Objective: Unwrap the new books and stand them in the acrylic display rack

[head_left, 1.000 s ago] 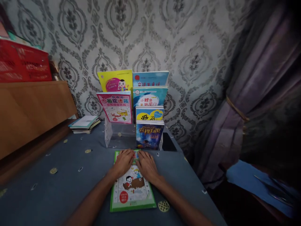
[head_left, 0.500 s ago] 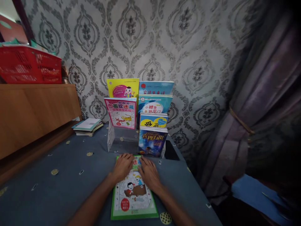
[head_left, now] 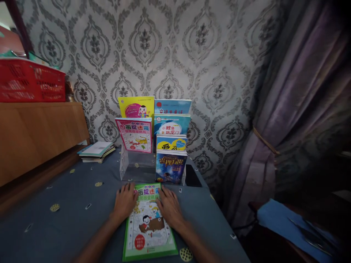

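A green-bordered picture book (head_left: 149,237) lies flat on the cloth-covered table in front of me. My left hand (head_left: 125,201) rests at its upper left edge, fingers stretched forward and partly on the cloth. My right hand (head_left: 170,205) lies along the upper right edge, fingers extended over the cover's border. Just beyond stands a clear acrylic book rack (head_left: 138,167). On its left are a pink picture book (head_left: 135,138) and a yellow book (head_left: 134,105). The right side bears a dark blue book (head_left: 170,168), with yellow and light blue books stepped behind it.
A stack of books (head_left: 97,150) lies at the far left, beside a wooden cabinet (head_left: 41,128) with a red basket (head_left: 33,80) on top. Right of the rack lies a flat black object (head_left: 193,176). A tied curtain (head_left: 263,120) and blue cloth (head_left: 290,226) are at right.
My left hand has slid left, off the book's middle to its left edge, uncovering more of the title. My right hand stays near the right edge. The whole view has shifted slightly.
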`<state>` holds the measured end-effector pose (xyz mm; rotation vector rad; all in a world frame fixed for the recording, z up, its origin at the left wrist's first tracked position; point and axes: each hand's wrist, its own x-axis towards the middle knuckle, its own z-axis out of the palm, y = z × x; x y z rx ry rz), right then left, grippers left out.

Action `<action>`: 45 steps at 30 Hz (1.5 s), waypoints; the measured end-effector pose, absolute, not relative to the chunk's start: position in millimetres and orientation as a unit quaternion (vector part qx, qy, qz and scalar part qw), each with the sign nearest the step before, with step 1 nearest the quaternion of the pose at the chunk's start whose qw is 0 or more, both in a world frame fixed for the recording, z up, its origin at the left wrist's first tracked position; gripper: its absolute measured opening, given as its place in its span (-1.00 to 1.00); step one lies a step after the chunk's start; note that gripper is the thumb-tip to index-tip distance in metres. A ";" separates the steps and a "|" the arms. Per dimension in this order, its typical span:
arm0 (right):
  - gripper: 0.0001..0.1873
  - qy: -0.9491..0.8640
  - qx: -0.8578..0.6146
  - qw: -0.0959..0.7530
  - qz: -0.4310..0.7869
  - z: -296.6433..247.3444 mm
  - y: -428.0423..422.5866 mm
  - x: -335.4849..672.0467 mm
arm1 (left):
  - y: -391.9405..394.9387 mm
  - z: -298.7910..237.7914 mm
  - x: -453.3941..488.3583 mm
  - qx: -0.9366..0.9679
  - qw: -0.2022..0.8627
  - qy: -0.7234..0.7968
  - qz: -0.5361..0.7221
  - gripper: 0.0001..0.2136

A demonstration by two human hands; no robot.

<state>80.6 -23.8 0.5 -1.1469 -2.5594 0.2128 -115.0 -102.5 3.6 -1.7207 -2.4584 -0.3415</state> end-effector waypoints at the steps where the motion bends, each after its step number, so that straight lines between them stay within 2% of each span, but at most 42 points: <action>1: -0.51 -0.897 -0.404 0.163 0.073 -0.3 -23.8 80.3 | -106.4 1.1 -117.9 -0.573 0.052 -0.809 -0.123 -0.59; 4: -0.51 -0.898 -0.405 0.160 0.067 -2.3 -23.8 79.9 | -111.7 -8.0 -127.4 -0.597 0.009 -0.775 -0.206 -0.62; 6: -0.50 -0.899 -0.403 0.160 0.064 -3.5 -23.6 79.9 | -108.9 -14.1 -133.7 -0.585 -0.045 -0.744 -0.320 -0.63; 9: -0.51 -0.898 -0.404 0.162 0.061 -5.4 -22.5 79.7 | -99.6 -19.2 -140.5 -0.466 -0.193 -0.672 -0.542 -0.60; 11: -0.51 -0.896 -0.408 0.163 0.064 -6.9 -21.5 79.2 | -95.3 -19.1 -140.6 -0.341 -0.318 -0.602 -0.648 -0.50; 14: -0.50 -0.894 -0.408 0.172 0.075 -10.3 -20.0 79.6 | -96.4 -14.3 -133.5 -0.244 -0.488 -0.505 -0.669 -0.42; 17: -0.51 -0.889 -0.401 0.199 0.097 -14.7 -17.4 81.8 | -103.2 -4.6 -124.7 -0.264 -0.571 -0.457 -0.629 -0.48; 20: -0.47 -0.860 -0.395 0.273 0.170 -18.4 -11.4 82.7 | -109.3 8.8 -124.0 -0.279 -0.581 -0.436 -0.628 -0.51; 22: -0.41 -0.815 -0.375 0.345 0.275 -19.4 -6.1 80.9 | -112.3 17.7 -128.2 -0.288 -0.576 -0.417 -0.641 -0.51; 24: -0.36 -0.759 -0.332 0.371 0.419 -18.8 -2.1 78.1 | -114.8 25.1 -133.7 -0.292 -0.568 -0.401 -0.656 -0.49; 27: -0.32 -0.688 -0.267 0.303 0.603 -13.5 -2.0 76.9 | -119.1 32.8 -138.9 -0.296 -0.555 -0.391 -0.672 -0.42; 30: -0.38 -0.654 -0.219 0.246 0.681 0.5 -7.3 81.7 | -123.5 40.3 -138.0 -0.311 -0.539 -0.385 -0.682 -0.39; 34: -0.37 -0.701 -0.170 0.256 0.643 36.6 -16.2 88.9 | -127.3 60.6 -133.2 -0.342 -0.492 -0.379 -0.705 -0.45; 40: -0.48 -0.815 -0.162 0.351 0.431 86.8 -33.1 87.8 | -125.9 92.4 -142.2 -0.392 -0.374 -0.392 -0.743 -0.52; 45: -0.47 -0.863 -0.148 0.310 0.370 83.3 -36.0 82.3 | -129.4 76.7 -162.7 -0.429 -0.342 -0.456 -0.701 -0.61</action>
